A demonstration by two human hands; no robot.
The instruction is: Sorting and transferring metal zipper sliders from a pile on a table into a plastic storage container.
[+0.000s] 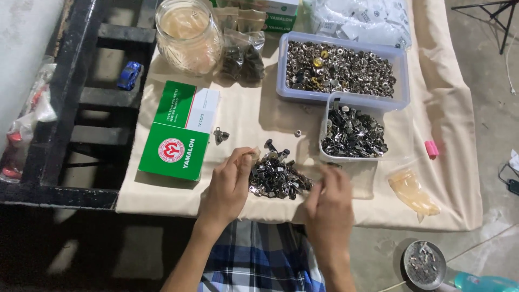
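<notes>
Hands over pile of metal clips (278, 178) – left hand (230, 186) fingers pinching one clip, right hand (327, 203) fingers blurred, grip unclear.

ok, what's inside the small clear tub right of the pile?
The small clear tub holds dark and silvery metal clips, heaped nearly to the rim. Its bottom and lower layers are covered by them.

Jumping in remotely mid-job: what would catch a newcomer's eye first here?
Probably the pile of dark metal clips on the cloth, between the left hand and right hand. Behind it sit two clear tubs, the large tub full of shiny round fasteners. A green box lies left.
</notes>
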